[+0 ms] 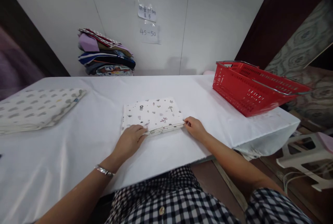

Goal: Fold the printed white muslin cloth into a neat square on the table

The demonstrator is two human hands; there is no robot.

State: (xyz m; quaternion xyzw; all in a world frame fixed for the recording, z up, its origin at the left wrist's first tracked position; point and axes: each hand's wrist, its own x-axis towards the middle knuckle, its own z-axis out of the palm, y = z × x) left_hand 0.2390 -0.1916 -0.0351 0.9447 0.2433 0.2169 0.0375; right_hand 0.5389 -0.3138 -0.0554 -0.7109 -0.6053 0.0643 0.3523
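Observation:
A white cloth [156, 113] printed with small palm trees and animals lies folded into a flat rectangle in the middle of the table. At its near left corner is my left hand [132, 139], closed on the edge with the fingers on top and the thumb along the front side. My right hand [194, 127] pinches the near right corner between thumb and fingertips. Several layers show along the near edge. To the left lies another folded white cloth [39, 108] with grey spots, apart from both hands.
A red plastic basket [249, 92] with metal handles stands at the table's right end. Folded fabrics [106, 56] are piled at the back left against the wall. The white tablecloth [91, 154] has creases. A white stool [307, 154] stands on the floor at the right.

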